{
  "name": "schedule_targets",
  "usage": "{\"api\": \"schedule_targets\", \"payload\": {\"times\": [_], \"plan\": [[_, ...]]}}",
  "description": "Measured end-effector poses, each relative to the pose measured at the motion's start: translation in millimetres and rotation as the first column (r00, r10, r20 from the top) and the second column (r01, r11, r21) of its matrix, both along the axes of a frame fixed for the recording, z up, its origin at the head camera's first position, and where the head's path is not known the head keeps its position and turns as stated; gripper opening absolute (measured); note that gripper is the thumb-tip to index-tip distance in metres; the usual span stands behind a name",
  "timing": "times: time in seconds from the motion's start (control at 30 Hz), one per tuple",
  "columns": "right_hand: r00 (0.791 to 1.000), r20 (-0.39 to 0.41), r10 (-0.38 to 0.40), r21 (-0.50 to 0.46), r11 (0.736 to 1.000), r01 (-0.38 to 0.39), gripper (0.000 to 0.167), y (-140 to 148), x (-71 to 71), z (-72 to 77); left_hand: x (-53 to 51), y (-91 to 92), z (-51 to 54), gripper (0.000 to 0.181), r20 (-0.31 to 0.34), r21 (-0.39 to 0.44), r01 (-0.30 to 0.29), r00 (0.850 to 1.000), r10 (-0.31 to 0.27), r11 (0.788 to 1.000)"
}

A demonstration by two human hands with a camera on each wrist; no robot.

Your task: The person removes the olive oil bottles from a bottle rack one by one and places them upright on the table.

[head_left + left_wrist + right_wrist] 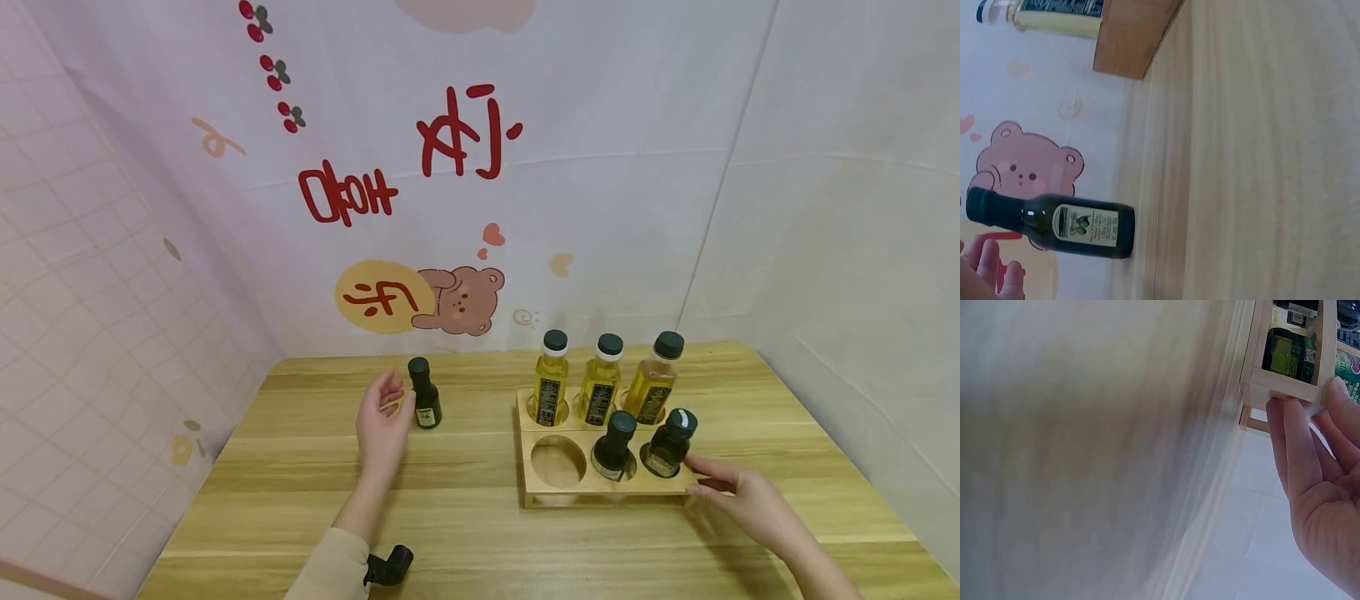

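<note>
A small dark bottle with a green cap (427,403) (1088,229) stands upright on the table at the left. Just left of it is my left hand (385,425) (988,275), fingers loosely bent and holding nothing; the left wrist view shows its fingertips close to the bottle's neck. My right hand (750,502) (1325,481) grips the near right corner of a wooden rack (585,483) (1285,385), thumb on one side and fingers against its end. The rack's front row has an unfilled round hole at left and two dark bottles (613,447) (666,444) beside it.
Three bottles of yellow to amber oil (551,387) (601,389) (652,390) with green caps stand in the rack's back row. The wooden table (465,533) meets a printed white curtain (615,208) behind, with more curtain at both sides.
</note>
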State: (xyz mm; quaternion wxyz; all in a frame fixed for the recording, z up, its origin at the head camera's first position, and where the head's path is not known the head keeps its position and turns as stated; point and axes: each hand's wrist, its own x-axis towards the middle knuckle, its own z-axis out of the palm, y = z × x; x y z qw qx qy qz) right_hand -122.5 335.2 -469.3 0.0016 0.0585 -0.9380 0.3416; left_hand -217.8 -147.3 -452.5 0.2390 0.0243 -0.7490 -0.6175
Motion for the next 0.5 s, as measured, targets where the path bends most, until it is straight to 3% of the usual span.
{"api": "schedule_targets", "payload": {"times": [0.27, 0.5], "plan": [[1.0, -0.003, 0.003, -0.018, 1.0, -0.003, 0.048, 1, 0.2, -0.8, 14.8, 8.8, 2.6, 0.042, -0.006, 0.003, 0.021, 1.0, -0.021, 1.0], [1.0, -0.011, -0.003, -0.005, 1.0, 0.003, 0.048, 1, -0.1, -2.0, 41.3, 26.8, 34.5, 0.038, -0.011, -0.039, 0.058, 0.998, -0.058, 0.998]]}}
